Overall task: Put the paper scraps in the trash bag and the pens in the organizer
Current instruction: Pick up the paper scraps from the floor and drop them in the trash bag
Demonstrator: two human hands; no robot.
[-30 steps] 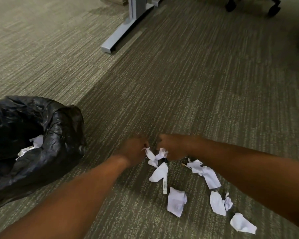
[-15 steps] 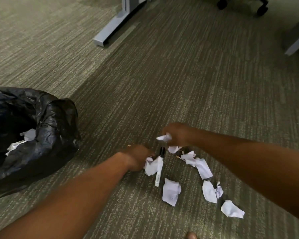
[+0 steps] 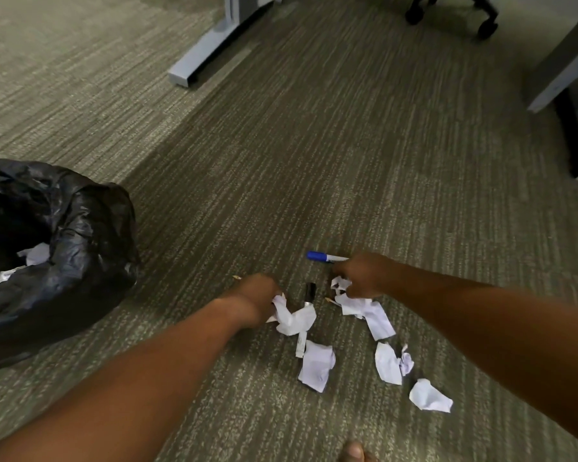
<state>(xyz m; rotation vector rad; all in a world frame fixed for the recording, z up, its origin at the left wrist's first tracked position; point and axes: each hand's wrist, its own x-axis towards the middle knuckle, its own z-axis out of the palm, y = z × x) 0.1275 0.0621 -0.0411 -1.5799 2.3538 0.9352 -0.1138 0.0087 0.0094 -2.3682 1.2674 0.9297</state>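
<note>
White paper scraps [image 3: 316, 365] lie scattered on the carpet in front of me. My left hand [image 3: 254, 300] is closed on a crumpled scrap [image 3: 292, 318] at floor level. My right hand [image 3: 364, 278] grips another scrap [image 3: 339, 283] at the top of the pile. A black-capped white pen [image 3: 306, 315] lies between my hands, partly under paper. A blue-capped marker [image 3: 322, 257] lies just beyond my right hand. The black trash bag [image 3: 80, 248] stands open at the left with paper inside. No organizer is in view.
A grey desk foot [image 3: 211, 45] stands at the back centre, another desk leg [image 3: 568, 95] at the right, and chair casters [image 3: 484, 26] at the top right. A pencil tip [image 3: 237, 277] pokes out behind my left hand. A toe [image 3: 352, 451] shows at the bottom edge.
My right hand has moved right and down onto the scraps, uncovering the blue-capped marker. My left hand has closed on the crumpled scrap beside the pen.
</note>
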